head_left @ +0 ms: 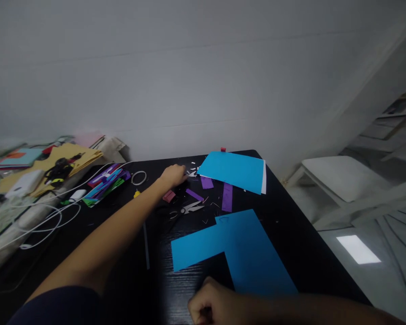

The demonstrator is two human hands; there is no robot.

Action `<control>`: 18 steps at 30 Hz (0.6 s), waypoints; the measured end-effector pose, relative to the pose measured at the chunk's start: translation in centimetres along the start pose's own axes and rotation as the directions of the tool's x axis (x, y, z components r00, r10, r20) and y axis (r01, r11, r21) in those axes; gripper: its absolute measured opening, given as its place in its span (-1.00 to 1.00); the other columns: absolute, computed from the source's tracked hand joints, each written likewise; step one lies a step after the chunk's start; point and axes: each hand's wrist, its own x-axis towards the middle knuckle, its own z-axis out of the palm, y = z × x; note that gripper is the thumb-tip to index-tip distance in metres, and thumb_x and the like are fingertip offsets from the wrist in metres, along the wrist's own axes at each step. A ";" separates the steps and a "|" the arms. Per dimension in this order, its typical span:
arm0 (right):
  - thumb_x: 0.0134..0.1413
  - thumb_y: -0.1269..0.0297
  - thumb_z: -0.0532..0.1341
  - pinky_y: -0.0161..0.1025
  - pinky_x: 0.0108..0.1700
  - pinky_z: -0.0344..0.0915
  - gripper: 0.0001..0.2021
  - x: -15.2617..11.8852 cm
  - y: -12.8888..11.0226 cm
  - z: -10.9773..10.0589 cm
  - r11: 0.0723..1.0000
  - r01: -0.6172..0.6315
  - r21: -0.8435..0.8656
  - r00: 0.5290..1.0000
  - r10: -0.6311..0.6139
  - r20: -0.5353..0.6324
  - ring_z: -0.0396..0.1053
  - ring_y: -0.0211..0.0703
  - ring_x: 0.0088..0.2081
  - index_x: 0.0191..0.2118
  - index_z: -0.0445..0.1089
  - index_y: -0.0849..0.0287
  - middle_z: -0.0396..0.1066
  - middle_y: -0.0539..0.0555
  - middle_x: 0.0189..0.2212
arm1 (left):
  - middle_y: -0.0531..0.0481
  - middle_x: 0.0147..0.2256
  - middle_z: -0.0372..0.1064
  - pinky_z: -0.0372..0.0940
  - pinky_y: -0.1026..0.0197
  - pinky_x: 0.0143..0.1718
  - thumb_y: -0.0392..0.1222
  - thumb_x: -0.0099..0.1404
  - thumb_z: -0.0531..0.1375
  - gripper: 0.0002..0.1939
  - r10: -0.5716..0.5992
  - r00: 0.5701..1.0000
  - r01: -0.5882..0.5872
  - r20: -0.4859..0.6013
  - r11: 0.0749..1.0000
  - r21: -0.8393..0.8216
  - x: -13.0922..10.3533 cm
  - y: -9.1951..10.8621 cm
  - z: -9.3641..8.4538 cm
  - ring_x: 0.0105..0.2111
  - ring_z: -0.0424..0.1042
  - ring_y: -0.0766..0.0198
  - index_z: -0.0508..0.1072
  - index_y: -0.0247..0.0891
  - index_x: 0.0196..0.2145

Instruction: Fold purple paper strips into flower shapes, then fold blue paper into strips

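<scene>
My left hand reaches to the far side of the black table, fingers curled downward. At its fingertips lies a small pale, pointed piece, too small and blurred to name; white paper scraps are around it. Below that hand sit a reddish block and open scissors with dark handles. My right hand is closed near the front edge, its fingers curled under; whatever they hold is hidden. Beside it lies a blue L-shaped paper sheet, the forearm crossing its lower end.
Blue sheets over white paper lie at the back right, near purple strips. A tape ring, folded coloured papers and white cables are on the left. A white stool stands right of the table.
</scene>
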 end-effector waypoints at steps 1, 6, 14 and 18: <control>0.07 0.21 0.43 -0.39 -0.52 -0.02 -0.48 0.1 0.4 0.1 1.000 0.010 -0.008 1.000 -0.010 -0.003 -0.01 -0.45 -0.61 -0.65 0.09 0.19 0.00 -0.21 -0.72 | -0.41 -0.12 0.54 0.36 0.03 -0.13 0.05 0.40 0.12 -0.58 -0.015 1.000 0.015 0.001 1.000 0.000 0.0 0.2 -0.1 -0.10 0.54 -0.15 0.51 -0.36 -0.04; 0.07 0.17 0.42 -0.41 -0.54 -0.01 -0.51 0.3 1.5 0.4 0.999 0.045 0.000 0.999 -0.045 -0.014 0.02 -0.44 -0.61 -0.62 0.11 0.18 0.03 -0.21 -0.70 | -0.47 -0.13 0.53 0.36 0.02 -0.17 0.27 0.38 0.05 -0.37 -0.072 0.997 0.072 -0.003 0.997 -0.024 0.0 0.7 -0.7 -0.12 0.54 -0.18 0.52 -0.39 -0.05; 0.19 0.22 0.30 -0.38 -0.59 -0.14 -0.44 -0.4 0.0 0.0 0.999 0.038 -0.023 0.999 -0.037 0.029 -0.12 -0.46 -0.64 -0.67 -0.04 0.17 -0.14 -0.20 -0.72 | -0.27 -0.28 0.55 0.28 0.11 -0.21 0.18 0.46 -0.05 -0.46 -0.091 0.980 0.078 -0.176 0.994 -0.079 -3.2 -0.6 -4.3 -0.24 0.51 -0.01 0.52 -0.32 -0.16; 0.39 0.11 0.11 -0.35 -0.54 -0.07 -0.45 -1.1 -1.9 -0.5 0.990 -0.080 -0.114 0.997 0.082 0.015 -0.08 -0.43 -0.63 -0.62 -0.03 0.16 -0.11 -0.17 -0.68 | -0.06 -0.46 0.45 0.11 0.19 -0.39 0.03 0.43 0.04 -0.64 -0.075 0.942 0.006 -0.326 0.978 -0.209 -8.4 0.4 -4.0 -0.44 0.40 0.15 0.45 -0.23 -0.38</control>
